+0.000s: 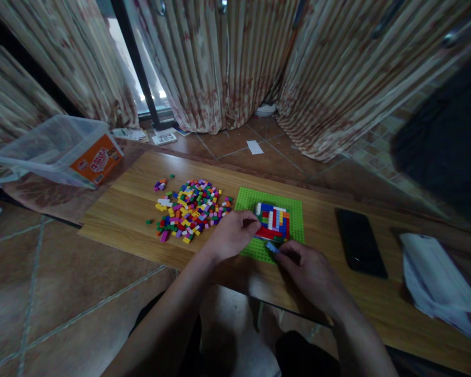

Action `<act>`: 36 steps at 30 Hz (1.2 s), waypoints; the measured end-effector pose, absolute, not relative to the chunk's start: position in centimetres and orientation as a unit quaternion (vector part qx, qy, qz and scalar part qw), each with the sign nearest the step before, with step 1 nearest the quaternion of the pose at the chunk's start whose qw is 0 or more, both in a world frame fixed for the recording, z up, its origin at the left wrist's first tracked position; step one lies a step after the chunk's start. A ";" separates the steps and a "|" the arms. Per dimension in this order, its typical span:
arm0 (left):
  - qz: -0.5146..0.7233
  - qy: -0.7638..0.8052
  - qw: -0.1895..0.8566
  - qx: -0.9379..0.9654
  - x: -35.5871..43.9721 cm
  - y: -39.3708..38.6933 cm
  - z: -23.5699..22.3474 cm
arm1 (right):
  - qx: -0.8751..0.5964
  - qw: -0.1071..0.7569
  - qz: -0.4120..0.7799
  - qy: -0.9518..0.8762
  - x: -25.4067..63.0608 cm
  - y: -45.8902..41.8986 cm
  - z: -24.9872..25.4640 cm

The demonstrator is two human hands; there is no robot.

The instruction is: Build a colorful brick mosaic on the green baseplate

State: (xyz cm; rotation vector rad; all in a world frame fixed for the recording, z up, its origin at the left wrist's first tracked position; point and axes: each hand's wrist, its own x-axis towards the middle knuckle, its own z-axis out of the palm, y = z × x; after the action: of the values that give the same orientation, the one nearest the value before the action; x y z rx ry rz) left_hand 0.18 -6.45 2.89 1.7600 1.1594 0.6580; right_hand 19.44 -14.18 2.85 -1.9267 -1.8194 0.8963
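A green baseplate (247,199) lies on a low wooden table (125,214). On it stands a small build of red, blue and white bricks (273,221). My left hand (232,233) rests at the plate's left edge, fingers curled, its fingertips touching the build's left side. My right hand (310,272) is at the plate's near edge and pinches a small light-blue brick (272,246) just in front of the build. A heap of loose coloured bricks (190,209) lies left of the plate.
A clear plastic tub with an orange label (63,150) sits tilted at the table's far left. A black phone (359,242) lies right of the plate, with white paper (439,280) beyond it. Striped curtains hang behind; the floor is tiled.
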 end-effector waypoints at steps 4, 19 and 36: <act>0.274 0.464 0.451 0.712 -0.1 -6.4 3.0 | -0.665 0.229 0.324 -0.632 20.2 -14.1 3.3; 0.280 0.449 0.399 0.749 0.9 -7.2 3.0 | -0.641 0.334 0.222 -0.654 19.8 -13.6 2.6; 0.291 0.437 0.324 0.787 1.6 -7.7 2.7 | -0.727 0.369 0.253 -0.522 19.3 -12.9 2.6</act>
State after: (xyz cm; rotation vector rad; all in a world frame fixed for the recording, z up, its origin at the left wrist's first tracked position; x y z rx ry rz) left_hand 1.64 -7.67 2.66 2.0646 1.1449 0.7620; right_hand 19.26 -12.87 2.58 -1.8654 -1.3389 0.6493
